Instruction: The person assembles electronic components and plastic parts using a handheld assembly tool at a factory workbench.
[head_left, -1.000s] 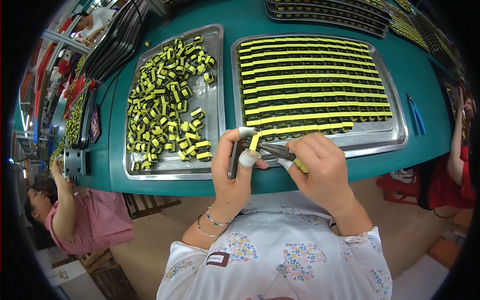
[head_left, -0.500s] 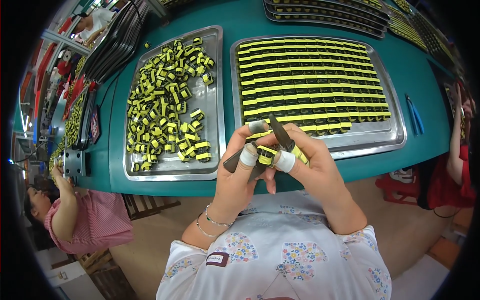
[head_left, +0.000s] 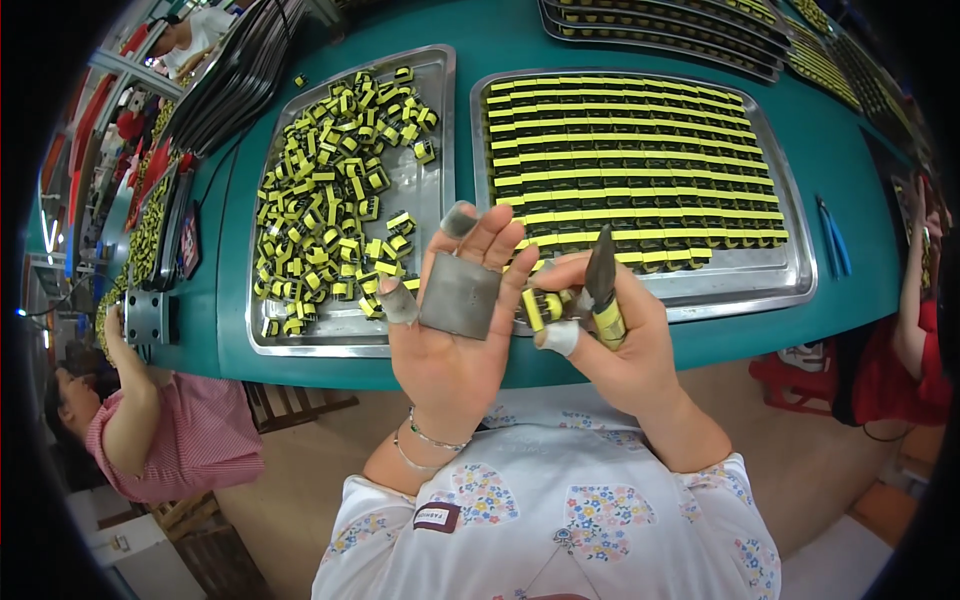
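Observation:
My left hand (head_left: pixel 446 372) is palm up with its fingers stretched out, and a flat grey square plate (head_left: pixel 459 296) lies on the palm. White tape wraps its thumb, and a grey cover sits on one fingertip. My right hand (head_left: pixel 625 365), thumb also taped, pinches a small yellow-and-black transformer (head_left: pixel 541 308) beside the left fingers. The same hand keeps a dark-bladed tool (head_left: pixel 604 285) with a yellow-wrapped handle, blade pointing up. Loose transformers (head_left: pixel 340 190) lie jumbled in the left metal tray (head_left: pixel 433 110). Others stand in tight rows (head_left: pixel 630 165) in the right tray (head_left: pixel 797 270).
Blue-handled pliers (head_left: pixel 833 238) lie on the green table (head_left: pixel 240 290), right of the trays. Stacked filled trays (head_left: pixel 665 35) stand at the back; dark trays (head_left: pixel 235 80) lean at back left. A person in a striped top (head_left: pixel 180 440) sits left, another in red (head_left: pixel 905 350) right.
My hands have drawn apart. The left has opened palm up, baring the grey plate, while the right has kept the transformer and the tool.

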